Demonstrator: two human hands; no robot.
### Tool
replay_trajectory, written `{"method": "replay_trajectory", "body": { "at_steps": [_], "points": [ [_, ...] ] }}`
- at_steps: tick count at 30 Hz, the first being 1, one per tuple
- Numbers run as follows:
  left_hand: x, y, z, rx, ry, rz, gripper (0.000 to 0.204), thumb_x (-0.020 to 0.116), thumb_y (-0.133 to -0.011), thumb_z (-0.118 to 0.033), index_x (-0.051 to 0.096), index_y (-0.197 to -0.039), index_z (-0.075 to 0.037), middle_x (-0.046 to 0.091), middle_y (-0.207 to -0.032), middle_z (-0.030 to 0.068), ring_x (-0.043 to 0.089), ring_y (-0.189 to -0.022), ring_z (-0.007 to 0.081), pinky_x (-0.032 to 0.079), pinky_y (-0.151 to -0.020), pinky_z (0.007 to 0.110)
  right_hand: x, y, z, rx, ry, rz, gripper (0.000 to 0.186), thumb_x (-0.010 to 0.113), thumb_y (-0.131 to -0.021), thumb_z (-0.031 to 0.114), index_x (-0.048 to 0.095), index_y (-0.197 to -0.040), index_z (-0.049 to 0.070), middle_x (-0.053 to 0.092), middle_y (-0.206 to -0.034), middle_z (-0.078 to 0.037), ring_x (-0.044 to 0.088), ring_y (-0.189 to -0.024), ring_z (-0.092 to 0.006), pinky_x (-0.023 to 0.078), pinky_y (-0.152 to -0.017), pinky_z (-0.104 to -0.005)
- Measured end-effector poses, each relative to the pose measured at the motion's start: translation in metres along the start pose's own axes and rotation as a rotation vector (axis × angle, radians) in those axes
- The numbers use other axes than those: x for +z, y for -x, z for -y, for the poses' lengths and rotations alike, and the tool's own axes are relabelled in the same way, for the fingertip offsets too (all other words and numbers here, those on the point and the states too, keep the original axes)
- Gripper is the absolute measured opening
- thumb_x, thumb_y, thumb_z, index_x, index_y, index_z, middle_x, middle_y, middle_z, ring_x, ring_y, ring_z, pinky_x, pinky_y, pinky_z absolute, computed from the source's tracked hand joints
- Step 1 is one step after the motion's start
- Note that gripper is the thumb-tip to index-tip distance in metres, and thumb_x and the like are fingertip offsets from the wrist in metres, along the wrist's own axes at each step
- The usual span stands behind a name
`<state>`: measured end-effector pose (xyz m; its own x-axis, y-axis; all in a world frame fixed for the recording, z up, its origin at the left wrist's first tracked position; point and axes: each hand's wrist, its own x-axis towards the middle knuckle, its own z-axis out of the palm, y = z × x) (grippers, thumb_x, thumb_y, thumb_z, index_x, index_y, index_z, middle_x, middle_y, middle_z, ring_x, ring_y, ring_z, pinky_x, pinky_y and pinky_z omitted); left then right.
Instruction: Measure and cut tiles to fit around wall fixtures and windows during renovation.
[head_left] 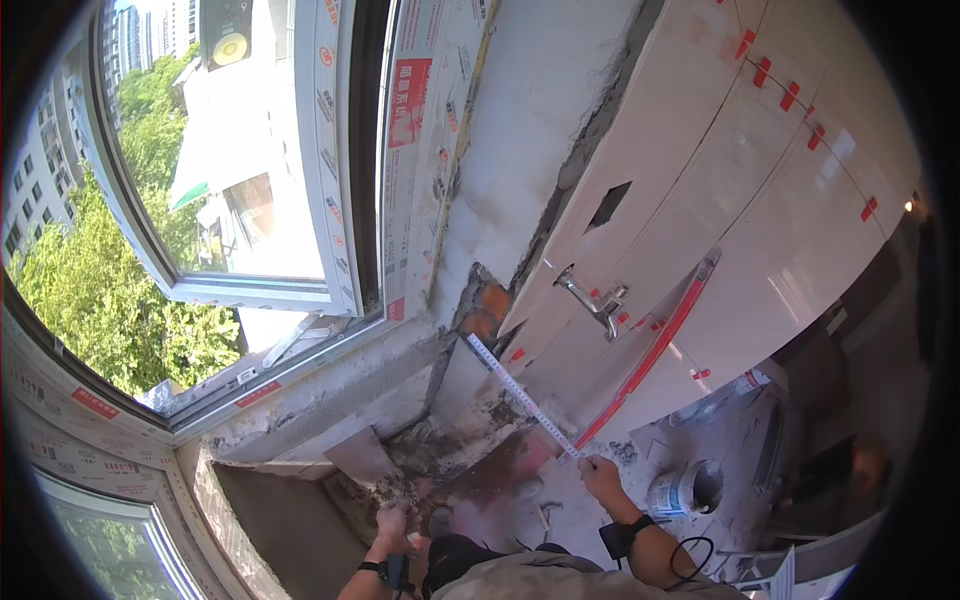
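Note:
My right hand (602,480) is closed around the near end of a white measuring tape (520,396). The tape's marked strip stretches up and left to the broken wall corner below the window, its far end beside exposed orange brick (490,305). Low on the left, my left hand (392,522) has its fingers curled in; whatever they hold, if anything, is hidden. Just beyond that hand a pale tile piece (360,455) stands tilted near the sill wall. Both wrists wear dark bands.
A long red level (655,345) leans on the tiled wall (770,260), beside a metal tap (597,302). Red clips sit in the tile joints. A bucket (686,490) and a hammer (545,514) are on the dusty floor. The window sash (335,200) stands open at left.

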<state>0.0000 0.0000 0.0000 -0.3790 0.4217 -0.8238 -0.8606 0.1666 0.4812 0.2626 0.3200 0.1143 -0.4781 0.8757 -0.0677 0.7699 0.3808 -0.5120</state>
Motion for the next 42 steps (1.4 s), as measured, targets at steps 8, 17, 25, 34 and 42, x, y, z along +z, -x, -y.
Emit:
{"method": "replay_trajectory", "body": {
  "at_steps": [8,17,25,34,42],
  "points": [
    [0.009,0.000,-0.002,0.003,0.052,0.012,0.009,0.052,-0.090,-0.017,0.054,-0.089,-0.008,0.055,-0.072,0.0040,0.057,-0.058,0.0192,0.048,-0.048,0.033,0.006,-0.012,0.027,0.124,0.074,0.033,0.035,0.055,-0.084,0.036,0.064,-0.086,0.003,0.063,-0.077,-0.021,0.061,-0.075,-0.0376,0.047,-0.067,-0.0445],
    [0.000,0.001,0.002,-0.013,0.033,-0.003,0.012,0.053,-0.090,-0.020,0.053,-0.085,-0.009,0.052,-0.070,0.0016,0.054,-0.058,0.0171,0.047,-0.051,0.032,0.007,-0.016,0.033,0.103,0.101,0.007,0.036,0.056,-0.084,0.035,0.063,-0.084,0.000,0.062,-0.075,-0.022,0.061,-0.071,-0.0380,0.047,-0.065,-0.0431],
    [-0.007,0.005,-0.011,-0.074,0.087,0.021,0.013,0.049,-0.087,-0.015,0.050,-0.076,-0.009,0.048,-0.062,0.0017,0.049,-0.051,0.0152,0.039,-0.043,0.029,0.012,-0.019,0.028,0.097,0.063,0.001,0.036,0.056,-0.084,0.036,0.063,-0.085,0.000,0.062,-0.075,-0.022,0.062,-0.071,-0.0375,0.047,-0.064,-0.0427],
    [-0.009,-0.018,-0.001,-0.062,0.061,0.002,0.007,0.051,-0.089,-0.015,0.054,-0.089,-0.009,0.059,-0.076,0.0039,0.058,-0.061,0.0159,0.049,-0.053,0.033,0.016,-0.020,0.025,0.144,0.051,0.022,0.037,0.057,-0.083,0.035,0.063,-0.080,-0.001,0.061,-0.070,-0.021,0.061,-0.066,-0.0349,0.046,-0.061,-0.0430],
    [0.000,-0.017,-0.011,-0.112,0.049,-0.018,0.012,0.048,-0.088,-0.013,0.050,-0.077,-0.009,0.048,-0.062,0.0030,0.049,-0.049,0.0163,0.042,-0.042,0.031,0.020,-0.025,0.018,0.149,0.040,0.040,0.037,0.056,-0.083,0.036,0.064,-0.079,0.000,0.063,-0.067,-0.016,0.062,-0.063,-0.0287,0.047,-0.060,-0.0395]
  ]
}}
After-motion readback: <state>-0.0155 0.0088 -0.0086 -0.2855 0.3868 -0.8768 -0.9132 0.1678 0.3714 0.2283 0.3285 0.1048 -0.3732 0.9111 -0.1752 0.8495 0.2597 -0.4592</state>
